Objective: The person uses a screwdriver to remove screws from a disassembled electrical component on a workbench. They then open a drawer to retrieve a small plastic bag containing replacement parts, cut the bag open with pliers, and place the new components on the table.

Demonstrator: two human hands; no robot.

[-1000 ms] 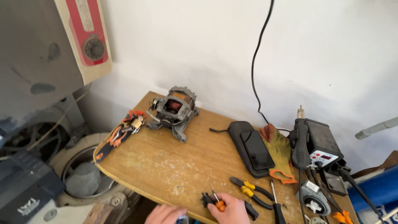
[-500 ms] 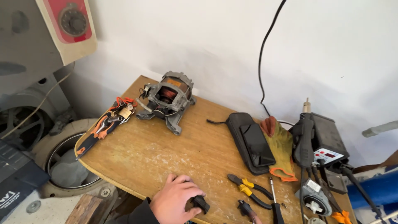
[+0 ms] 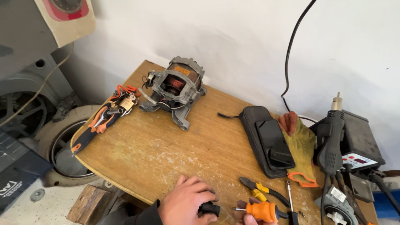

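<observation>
L hand (image 3: 183,204) sits at the near edge of the wooden worktop (image 3: 166,154), fingers curled tight around a small black part (image 3: 209,208), prob. a knob or cap, can't tell exactly. R hand (image 3: 250,216) is mostly out of frame at the bottom; only fingertips show, closed on an orange-handled screwdriver (image 3: 261,211) w/ its short tip pointing left toward the black part. The two are just beside each other, not quite touching as far as I can see.

Around them: yellow-handled pliers (image 3: 262,192) just right and far of the screwdriver, a thin metal-shaft driver (image 3: 289,200) next to those. Further back, a black case (image 3: 260,139) w/ a dark phone (image 3: 273,143) lying on it, a yellow-orange work glove (image 3: 302,150) beside it, and a hot-air station (image 3: 354,146) at the far right. Electric motor (image 3: 175,87) w/ exposed copper windings stands far left-centre; orange-black tools w/ a padlock (image 3: 109,114) at the left edge.

Risks, my read: the part is small and held right at the worktop's near edge, so a slip of the tip could jab the L fingers or knock the part off onto the floor. Pliers lie close to the R wrist and could be nudged. R grip is barely visible, so how secure it is can't be judged.
</observation>
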